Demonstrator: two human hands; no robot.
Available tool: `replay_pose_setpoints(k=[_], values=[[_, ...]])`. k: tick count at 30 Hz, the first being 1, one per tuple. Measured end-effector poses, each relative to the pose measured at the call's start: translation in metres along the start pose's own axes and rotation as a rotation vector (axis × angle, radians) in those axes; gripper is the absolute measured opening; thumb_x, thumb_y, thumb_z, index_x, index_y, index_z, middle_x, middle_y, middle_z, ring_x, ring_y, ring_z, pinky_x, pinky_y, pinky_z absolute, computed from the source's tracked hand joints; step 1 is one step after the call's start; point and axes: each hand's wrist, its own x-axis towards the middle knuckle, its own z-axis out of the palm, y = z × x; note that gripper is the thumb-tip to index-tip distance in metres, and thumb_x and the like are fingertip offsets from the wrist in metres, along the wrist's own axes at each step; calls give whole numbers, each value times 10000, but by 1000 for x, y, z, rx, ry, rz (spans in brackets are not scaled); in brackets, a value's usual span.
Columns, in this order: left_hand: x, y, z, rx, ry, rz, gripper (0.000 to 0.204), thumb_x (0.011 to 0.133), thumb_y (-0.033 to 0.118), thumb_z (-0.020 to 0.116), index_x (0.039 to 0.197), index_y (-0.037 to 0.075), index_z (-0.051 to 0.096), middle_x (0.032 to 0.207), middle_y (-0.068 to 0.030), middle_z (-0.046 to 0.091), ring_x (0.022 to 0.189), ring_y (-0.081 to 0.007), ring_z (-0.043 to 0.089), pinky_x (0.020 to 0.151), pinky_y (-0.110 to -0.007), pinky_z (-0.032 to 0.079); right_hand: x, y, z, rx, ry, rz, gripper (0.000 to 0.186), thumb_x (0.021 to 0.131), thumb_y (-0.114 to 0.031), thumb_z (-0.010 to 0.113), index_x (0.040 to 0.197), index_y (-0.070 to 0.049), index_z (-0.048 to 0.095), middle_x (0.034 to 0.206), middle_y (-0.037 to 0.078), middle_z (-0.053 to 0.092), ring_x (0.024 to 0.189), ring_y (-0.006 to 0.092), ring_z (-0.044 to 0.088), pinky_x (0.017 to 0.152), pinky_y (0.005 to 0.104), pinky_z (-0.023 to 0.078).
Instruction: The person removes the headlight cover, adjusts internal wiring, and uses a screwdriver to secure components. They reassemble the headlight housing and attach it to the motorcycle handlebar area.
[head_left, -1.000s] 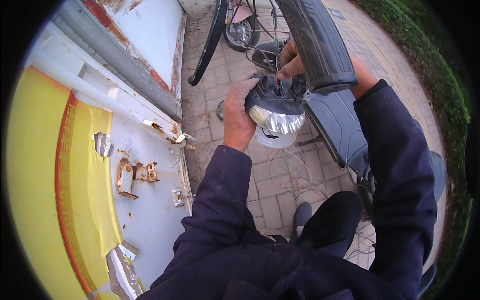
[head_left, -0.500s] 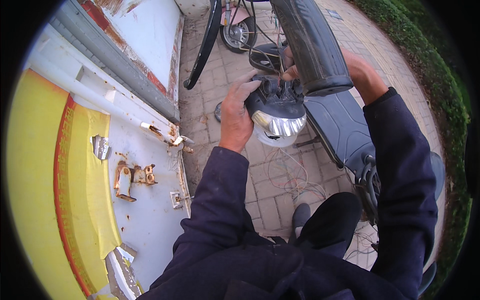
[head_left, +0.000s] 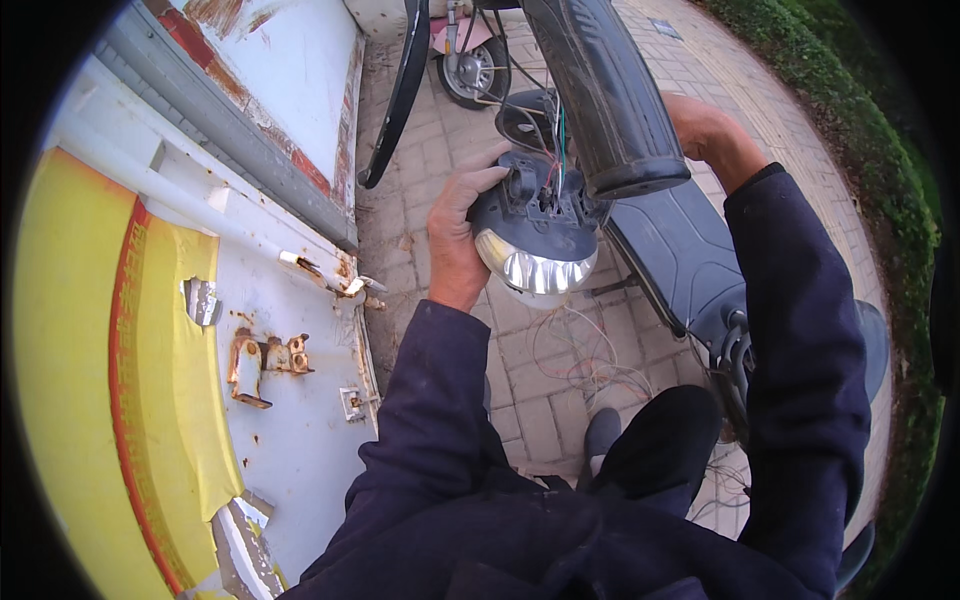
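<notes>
My left hand is closed on the left side of a headlight with a black housing and a shiny reflector, which faces me and the ground. Thin coloured wires run up from the back of its housing. A black handlebar grip slants down just above the headlight's right side. Beyond that grip is my right hand; only its wrist and back show, and its fingers are hidden. A black brake lever hangs to the left of the grip.
A grey scooter footboard lies to the right. Loose wires trail over the paving below. A pink scooter's wheel stands farther off. Along the left runs a white panel with a rusty bracket; a hedge borders the far right.
The headlight and my left hand have shifted slightly left, and the housing's back has tipped more into sight. My right hand has moved off the wires, behind the grip.
</notes>
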Motion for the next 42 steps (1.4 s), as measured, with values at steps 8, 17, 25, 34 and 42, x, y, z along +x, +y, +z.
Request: replay_pose_setpoints(k=[8,17,25,34,42], values=[[2,-14,-4,-25,29,-89,292,921,-81,638,1183,15,723,1380,-165,682,1228,-243,676,1061,-350,548,25,3,19,-174,-71,-169,198,787,-194,871,811,-29,765,728,-3,648,681,142,564,675,328,429],[3,-8,-17,258,-113,-27,355,940,-65,663,1289,-1,684,1289,-143,725,1158,-192,692,1012,-332,550,24,10,22,-253,139,-402,233,760,-170,823,691,-38,645,644,6,515,611,149,501,602,356,398],[-1,4,-13,155,-132,-155,399,951,-56,684,1347,-21,657,1161,-115,774,1043,-140,716,935,-302,576,22,15,30,-130,154,-520,191,809,-193,840,775,-39,732,670,21,568,637,172,531,653,357,421],[0,3,-12,224,-106,-155,380,945,-73,673,1321,-20,676,1127,-105,778,1005,-140,724,915,-289,575,11,6,16,-196,128,-337,269,849,-274,840,934,-21,810,757,55,679,709,184,615,741,331,484],[1,0,-10,312,-95,-231,352,949,-81,659,1296,-25,675,1127,-109,774,995,-145,720,882,-290,563,29,20,21,-107,158,-213,279,956,-197,768,1071,58,767,899,93,738,771,146,611,774,362,526]])
